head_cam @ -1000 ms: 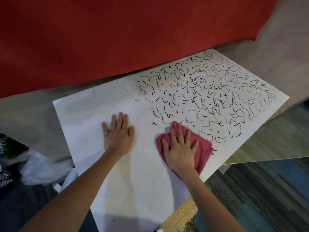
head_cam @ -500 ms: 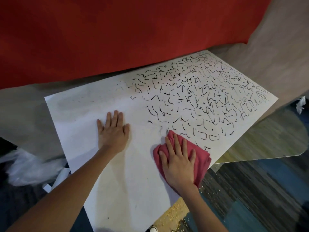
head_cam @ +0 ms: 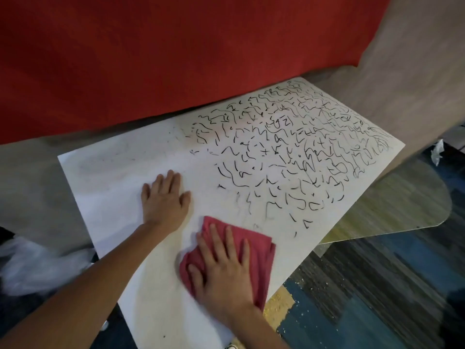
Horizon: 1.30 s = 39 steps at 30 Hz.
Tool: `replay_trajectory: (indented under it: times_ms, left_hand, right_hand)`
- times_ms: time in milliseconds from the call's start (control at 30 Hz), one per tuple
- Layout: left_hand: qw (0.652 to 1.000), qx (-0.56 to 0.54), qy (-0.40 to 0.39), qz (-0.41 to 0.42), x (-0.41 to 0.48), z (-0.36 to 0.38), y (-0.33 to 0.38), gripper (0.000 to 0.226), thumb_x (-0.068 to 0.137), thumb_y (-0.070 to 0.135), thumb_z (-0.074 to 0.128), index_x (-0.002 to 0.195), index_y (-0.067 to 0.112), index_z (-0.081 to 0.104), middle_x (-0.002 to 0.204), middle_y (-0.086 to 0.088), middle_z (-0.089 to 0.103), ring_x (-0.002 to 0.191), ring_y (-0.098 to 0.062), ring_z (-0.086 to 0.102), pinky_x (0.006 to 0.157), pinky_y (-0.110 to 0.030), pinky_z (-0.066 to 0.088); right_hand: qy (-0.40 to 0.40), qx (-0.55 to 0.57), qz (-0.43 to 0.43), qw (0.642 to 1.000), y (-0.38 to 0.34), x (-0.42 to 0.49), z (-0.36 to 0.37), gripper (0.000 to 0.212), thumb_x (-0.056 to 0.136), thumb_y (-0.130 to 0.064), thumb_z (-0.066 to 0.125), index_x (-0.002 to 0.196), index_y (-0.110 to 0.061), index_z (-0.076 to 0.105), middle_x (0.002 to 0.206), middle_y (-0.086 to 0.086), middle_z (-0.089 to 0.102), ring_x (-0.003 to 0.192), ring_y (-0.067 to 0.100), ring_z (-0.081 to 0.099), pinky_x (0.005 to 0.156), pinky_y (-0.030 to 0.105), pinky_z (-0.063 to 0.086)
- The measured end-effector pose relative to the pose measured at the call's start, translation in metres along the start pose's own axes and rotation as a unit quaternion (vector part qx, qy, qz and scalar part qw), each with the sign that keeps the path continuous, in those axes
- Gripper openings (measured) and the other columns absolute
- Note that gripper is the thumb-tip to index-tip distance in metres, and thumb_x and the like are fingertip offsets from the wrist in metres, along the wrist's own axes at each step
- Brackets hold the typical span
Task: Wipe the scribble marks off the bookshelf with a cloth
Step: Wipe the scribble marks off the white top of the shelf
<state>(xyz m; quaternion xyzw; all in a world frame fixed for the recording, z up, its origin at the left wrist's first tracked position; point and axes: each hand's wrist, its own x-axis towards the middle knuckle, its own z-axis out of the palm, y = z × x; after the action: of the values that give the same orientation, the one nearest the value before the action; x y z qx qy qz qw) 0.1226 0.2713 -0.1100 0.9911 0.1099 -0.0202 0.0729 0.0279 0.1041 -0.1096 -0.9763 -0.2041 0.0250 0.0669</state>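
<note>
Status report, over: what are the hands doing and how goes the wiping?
Left hand flat on white shelf panel. Right hand pressing red cloth near front edge. Black scribbles cover far right part. Nothing blocking.

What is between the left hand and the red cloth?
Only bare white board, seen in the head view; the left hand and red cloth are apart.
</note>
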Motion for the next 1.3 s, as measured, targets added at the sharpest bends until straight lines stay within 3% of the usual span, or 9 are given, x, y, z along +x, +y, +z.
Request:
replay_trajectory:
  times_ms: [167, 300, 500, 700, 833, 1000, 1100, 1167, 1300]
  left_hand:
    - [0.997, -0.013, 0.044, 0.064, 0.011, -0.006, -0.021, 0.090, 0.077, 0.066, 0.010, 0.138, 0.016, 0.050, 0.143, -0.003, 0.047, 0.123, -0.034, 0.041, 0.099, -0.046, 0.029]
    - [0.997, -0.033, 0.038, 0.056, 0.009, -0.005, -0.019, 0.086, 0.078, 0.065, 0.011, 0.140, 0.018, 0.048, 0.147, -0.004, 0.042, 0.132, -0.031, 0.035, 0.106, -0.047, 0.023]
    - [1.000, 0.001, -0.009, -0.009, -0.002, -0.002, -0.023, 0.058, 0.100, 0.051, 0.016, 0.153, 0.028, 0.010, 0.162, 0.000, 0.001, 0.148, -0.023, -0.002, 0.116, -0.047, -0.001]
    - [1.000, 0.008, -0.021, -0.015, -0.007, 0.000, -0.023, 0.064, 0.096, 0.053, -0.001, 0.154, 0.027, 0.004, 0.162, 0.002, -0.002, 0.148, -0.020, -0.004, 0.117, -0.045, -0.002]
    - [1.000, 0.010, -0.013, 0.016, 0.004, -0.004, -0.029, 0.091, 0.075, 0.061, -0.008, 0.152, 0.023, 0.024, 0.160, -0.002, 0.017, 0.144, -0.026, 0.018, 0.114, -0.047, 0.010]
    - [0.996, -0.027, 0.023, 0.084, 0.014, -0.015, -0.049, 0.060, 0.089, 0.049, 0.031, 0.123, 0.013, 0.064, 0.129, -0.011, 0.061, 0.108, -0.036, 0.058, 0.093, -0.046, 0.046]
    - [0.995, -0.036, 0.024, 0.089, 0.011, -0.013, -0.051, 0.064, 0.090, 0.050, 0.024, 0.131, 0.014, 0.058, 0.139, -0.010, 0.053, 0.122, -0.034, 0.050, 0.103, -0.046, 0.038]
    - [0.997, -0.018, 0.005, 0.078, 0.014, -0.013, -0.054, 0.080, 0.084, 0.058, 0.008, 0.144, 0.018, 0.042, 0.153, -0.006, 0.034, 0.138, -0.029, 0.032, 0.112, -0.047, 0.021]
    - [0.997, 0.027, -0.044, 0.054, 0.033, -0.010, -0.061, 0.097, 0.067, 0.070, -0.015, 0.154, 0.029, 0.005, 0.161, 0.004, -0.004, 0.148, -0.019, -0.003, 0.116, -0.047, -0.003]
  right_hand:
    - [-0.049, -0.009, -0.100, 0.994, -0.030, -0.011, 0.000, 0.060, 0.076, -0.066, 0.034, 0.130, -0.046, 0.049, 0.141, -0.013, 0.050, 0.128, 0.021, 0.050, 0.105, 0.056, 0.036]
    - [-0.037, 0.017, -0.049, 0.998, 0.006, 0.036, -0.006, 0.051, 0.085, -0.055, 0.032, 0.124, -0.039, 0.060, 0.135, -0.012, 0.056, 0.123, 0.020, 0.055, 0.092, 0.057, 0.048]
    - [-0.061, 0.044, 0.048, 0.996, 0.061, 0.095, -0.025, 0.085, 0.072, -0.061, -0.013, 0.151, -0.039, 0.011, 0.160, -0.015, 0.002, 0.148, 0.017, -0.001, 0.116, 0.050, 0.001]
    - [0.002, -0.008, -0.008, 1.000, 0.029, 0.025, -0.007, 0.050, 0.090, -0.048, 0.034, 0.135, -0.032, 0.048, 0.140, -0.005, 0.052, 0.127, 0.025, 0.051, 0.105, 0.053, 0.032]
    - [-0.002, -0.009, -0.022, 1.000, 0.029, 0.047, -0.009, 0.050, 0.092, -0.047, 0.031, 0.135, -0.033, 0.051, 0.144, -0.006, 0.048, 0.131, 0.024, 0.048, 0.101, 0.056, 0.037]
    - [-0.075, 0.014, 0.000, 0.997, 0.042, 0.149, -0.019, 0.065, 0.089, -0.058, -0.001, 0.151, -0.039, 0.013, 0.160, -0.015, 0.001, 0.148, 0.015, 0.000, 0.115, 0.053, 0.003]
    - [-0.073, 0.012, 0.023, 0.997, 0.042, 0.173, -0.019, 0.055, 0.099, -0.052, 0.012, 0.151, -0.037, 0.010, 0.160, -0.013, 0.000, 0.148, 0.015, -0.002, 0.116, 0.052, 0.000]
    - [-0.066, 0.009, 0.013, 0.998, 0.038, 0.151, -0.015, 0.067, 0.089, -0.057, -0.001, 0.152, -0.037, 0.011, 0.160, -0.012, 0.002, 0.148, 0.016, 0.000, 0.116, 0.051, 0.000]
    - [0.005, 0.011, -0.019, 1.000, 0.038, 0.065, -0.007, 0.056, 0.098, -0.051, 0.012, 0.144, -0.032, 0.036, 0.150, -0.006, 0.039, 0.138, 0.023, 0.037, 0.110, 0.049, 0.022]
